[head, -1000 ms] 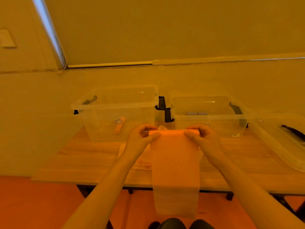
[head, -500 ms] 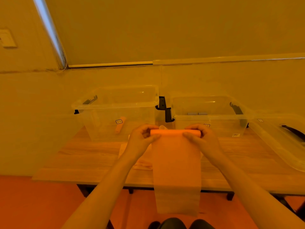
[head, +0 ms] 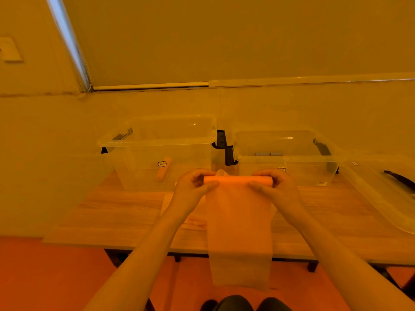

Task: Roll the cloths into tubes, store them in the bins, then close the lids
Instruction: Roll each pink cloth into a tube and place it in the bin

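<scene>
Cloth in hand: one orange cloth (head: 239, 223), its top edge wound into a tight tube, held level in the air at 12 o'clock from me, above the near half of the table; the unrolled length hangs straight down past the table's front edge.
My left hand (head: 193, 187): clamped on the tube's left end, thumb in front, fingers curled over the top and behind.
My right hand (head: 275, 187): clamped on the tube's right end, same hold.
Table (head: 116, 212): pale wood grain, dark legs below.
Spare cloths (head: 170, 205): a flat pale stack on the table just behind my left wrist (count not readable).
Left bin (head: 157, 153): clear plastic, lid off, at 11 o'clock; black latches at its ends.
Rolled cloth (head: 164, 168): an orange tube already inside the left bin, leaning against the front wall beside a small label.
Right bin (head: 285, 153): clear, lid off, at 1 o'clock; something small and grey shows inside, too blurred to name.
Lid (head: 381, 191): clear, with a black latch, lying tilted at 3 o'clock by the right bin.
</scene>
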`<action>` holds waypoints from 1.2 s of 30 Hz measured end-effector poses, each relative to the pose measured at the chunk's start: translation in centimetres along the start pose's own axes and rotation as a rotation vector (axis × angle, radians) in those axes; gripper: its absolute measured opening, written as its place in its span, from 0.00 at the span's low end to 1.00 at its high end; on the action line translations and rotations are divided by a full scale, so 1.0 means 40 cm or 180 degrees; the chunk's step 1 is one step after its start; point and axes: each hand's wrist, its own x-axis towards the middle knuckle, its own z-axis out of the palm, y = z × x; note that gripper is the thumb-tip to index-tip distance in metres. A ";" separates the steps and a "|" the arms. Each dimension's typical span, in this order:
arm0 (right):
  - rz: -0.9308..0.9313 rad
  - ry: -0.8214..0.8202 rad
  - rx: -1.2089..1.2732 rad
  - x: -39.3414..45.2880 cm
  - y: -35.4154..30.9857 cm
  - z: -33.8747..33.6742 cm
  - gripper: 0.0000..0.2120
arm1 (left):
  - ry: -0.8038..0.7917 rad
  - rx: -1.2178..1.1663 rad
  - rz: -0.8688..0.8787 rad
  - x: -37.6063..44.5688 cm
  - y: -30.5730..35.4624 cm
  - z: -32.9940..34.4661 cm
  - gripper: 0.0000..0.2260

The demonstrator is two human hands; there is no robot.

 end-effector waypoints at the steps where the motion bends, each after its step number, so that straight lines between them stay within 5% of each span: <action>1: -0.0016 -0.0021 0.0012 0.000 0.001 -0.001 0.11 | 0.0019 -0.0002 -0.0014 0.000 0.000 0.000 0.08; 36: 0.0057 0.0025 0.0251 -0.001 0.017 -0.007 0.12 | -0.0064 0.0048 0.0075 -0.004 0.002 -0.002 0.09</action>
